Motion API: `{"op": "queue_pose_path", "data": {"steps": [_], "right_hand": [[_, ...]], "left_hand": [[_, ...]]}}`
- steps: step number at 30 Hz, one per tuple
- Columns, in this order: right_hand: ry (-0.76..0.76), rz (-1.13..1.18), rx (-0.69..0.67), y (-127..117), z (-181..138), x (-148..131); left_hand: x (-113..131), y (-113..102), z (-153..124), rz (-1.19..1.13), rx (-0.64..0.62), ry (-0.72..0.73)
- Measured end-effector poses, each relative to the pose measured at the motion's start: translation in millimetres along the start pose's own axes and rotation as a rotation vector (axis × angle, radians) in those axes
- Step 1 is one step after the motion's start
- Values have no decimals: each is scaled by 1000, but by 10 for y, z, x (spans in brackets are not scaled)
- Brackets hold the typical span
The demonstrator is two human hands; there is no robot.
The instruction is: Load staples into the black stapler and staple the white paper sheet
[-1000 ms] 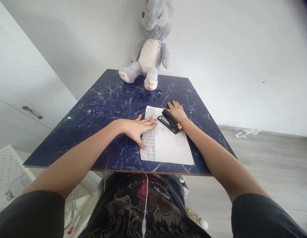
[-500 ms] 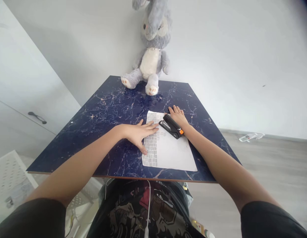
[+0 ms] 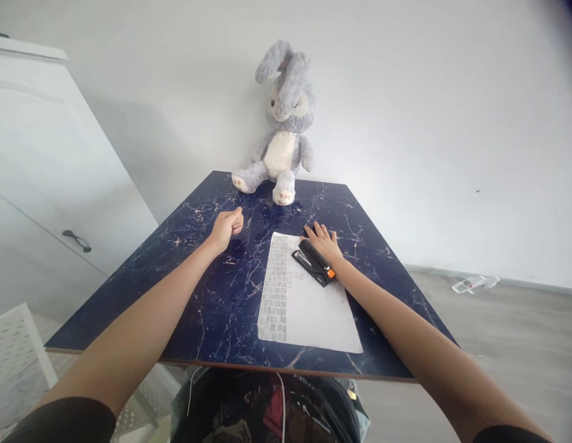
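Note:
My left hand (image 3: 228,227) is closed in a fist over the blue table's left-middle part, apart from the paper, with nothing visible in it. My right hand (image 3: 325,243) lies flat with fingers spread at the top right corner of a white paper sheet (image 3: 320,320), just beyond a black stapler (image 3: 314,263) with an orange part. The stapler lies slantwise on the sheet, its orange end close to my right wrist. A small dark thing (image 3: 308,231) shows partly under my right fingers; its kind is hidden. Grey hatching runs down the sheet's left side.
A grey plush rabbit (image 3: 283,147) sits at the back of the blue marbled table (image 3: 212,320), against the wall. A white cabinet (image 3: 50,160) stands at the left. Clear plastic packaging (image 3: 475,283) lies on the floor at right. A white cable (image 3: 283,406) hangs before me.
My left hand has left the paper, moved left and farther back, and gone from spread fingers to a fist. My right hand stays by the stapler. The view has tilted up.

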State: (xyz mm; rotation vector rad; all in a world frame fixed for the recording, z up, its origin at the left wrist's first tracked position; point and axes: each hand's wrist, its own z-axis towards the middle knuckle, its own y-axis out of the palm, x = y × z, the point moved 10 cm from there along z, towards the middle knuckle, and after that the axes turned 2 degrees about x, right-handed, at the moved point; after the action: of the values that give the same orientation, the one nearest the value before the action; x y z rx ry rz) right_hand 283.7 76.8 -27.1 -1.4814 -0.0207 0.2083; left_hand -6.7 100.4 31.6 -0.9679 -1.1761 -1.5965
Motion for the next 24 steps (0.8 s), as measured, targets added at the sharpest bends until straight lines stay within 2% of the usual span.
{"op": "queue_pose_path", "data": {"steps": [3, 6, 13, 17, 20, 24], "right_hand": [[-9, 34, -16, 13, 71, -281], [-52, 79, -30, 54, 199, -712], [-222, 215, -49, 147, 552, -1846], [-435, 237, -79, 189, 686, -2474], [-569, 229, -91, 197, 732, -2787], [-721, 232, -1, 72, 674, -2947]], "left_hand": [[-34, -270, 44, -277, 124, -89], [60, -446, 72, -432, 148, -89], [321, -984, 96, -632, 158, 20], [440, -1292, 31, -696, 215, 98], [510, -1381, 1, -739, 217, 156], [502, -1318, 4, -753, 182, 127]]}}
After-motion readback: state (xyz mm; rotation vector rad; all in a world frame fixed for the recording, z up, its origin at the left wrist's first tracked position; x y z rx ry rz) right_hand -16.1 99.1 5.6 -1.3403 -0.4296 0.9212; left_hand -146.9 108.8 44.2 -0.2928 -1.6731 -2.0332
